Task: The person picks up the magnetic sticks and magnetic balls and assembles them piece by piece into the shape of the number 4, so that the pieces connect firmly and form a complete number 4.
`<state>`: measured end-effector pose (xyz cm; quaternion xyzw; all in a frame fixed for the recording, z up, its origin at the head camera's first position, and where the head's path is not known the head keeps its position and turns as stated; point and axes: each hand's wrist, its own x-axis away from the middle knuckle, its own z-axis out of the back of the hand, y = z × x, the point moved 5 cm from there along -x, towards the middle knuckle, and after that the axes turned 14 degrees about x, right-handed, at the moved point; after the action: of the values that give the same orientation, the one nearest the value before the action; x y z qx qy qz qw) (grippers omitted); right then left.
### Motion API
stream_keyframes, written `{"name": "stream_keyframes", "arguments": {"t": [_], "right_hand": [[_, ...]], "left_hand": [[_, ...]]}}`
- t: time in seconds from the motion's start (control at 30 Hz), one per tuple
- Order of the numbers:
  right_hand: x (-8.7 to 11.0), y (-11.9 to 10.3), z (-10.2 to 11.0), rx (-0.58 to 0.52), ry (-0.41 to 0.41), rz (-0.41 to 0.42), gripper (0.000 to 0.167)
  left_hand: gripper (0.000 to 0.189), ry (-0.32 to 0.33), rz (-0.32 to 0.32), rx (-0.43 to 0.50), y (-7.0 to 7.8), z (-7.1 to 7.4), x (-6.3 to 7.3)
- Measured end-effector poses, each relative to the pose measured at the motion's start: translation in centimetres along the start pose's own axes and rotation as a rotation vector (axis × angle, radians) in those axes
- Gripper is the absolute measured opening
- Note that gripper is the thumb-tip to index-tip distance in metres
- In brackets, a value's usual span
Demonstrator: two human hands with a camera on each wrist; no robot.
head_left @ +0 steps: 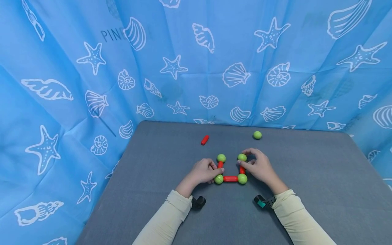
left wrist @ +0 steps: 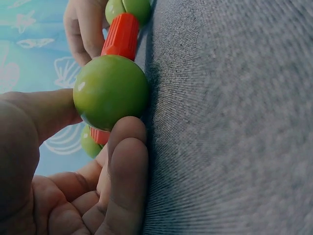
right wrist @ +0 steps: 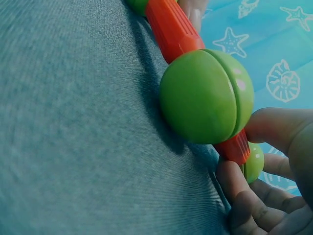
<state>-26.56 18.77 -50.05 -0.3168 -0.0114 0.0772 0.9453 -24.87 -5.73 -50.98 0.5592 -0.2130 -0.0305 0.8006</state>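
Green balls and red ribbed rods form a three-sided, U-shaped frame on the table. My left hand (head_left: 204,171) pinches the near-left green ball (left wrist: 111,92), with the thumb on one side and fingertips on the other. A short red rod (head_left: 230,178) joins it to the near-right ball (right wrist: 205,95). My right hand (head_left: 259,166) holds the far-right ball (head_left: 242,157), its thumb and fingers also about the right-side rod (right wrist: 234,148). The left-side rod (head_left: 220,164) ends in a far-left ball (head_left: 221,158). The frame's far side has no rod.
A loose red rod (head_left: 205,140) lies beyond the frame, to the left. Near the back edge of the grey cloth-covered table (head_left: 321,177) sits a loose green ball (head_left: 257,135). A blue shell-patterned curtain (head_left: 190,85) hangs behind and at the left.
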Motion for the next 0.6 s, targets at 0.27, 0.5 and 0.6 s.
{"name": "stream_keyframes", "arguments": {"t": [0.27,0.5,0.6], "right_hand": [[-0.3,-0.31,0.01,-0.007,0.017,0.01,0.042],[-0.75,-0.37,0.57,0.016,0.044,0.024,0.034],[-1.0,-0.43,0.9,0.034,0.059,0.035,0.034]], "left_hand": [[0.033,0.002,-0.007,0.016,-0.01,0.18,-0.07],[0.034,-0.013,-0.016,0.014,-0.16,0.2,-0.08],[0.034,-0.018,-0.017,0.016,-0.3,0.14,-0.07]]}}
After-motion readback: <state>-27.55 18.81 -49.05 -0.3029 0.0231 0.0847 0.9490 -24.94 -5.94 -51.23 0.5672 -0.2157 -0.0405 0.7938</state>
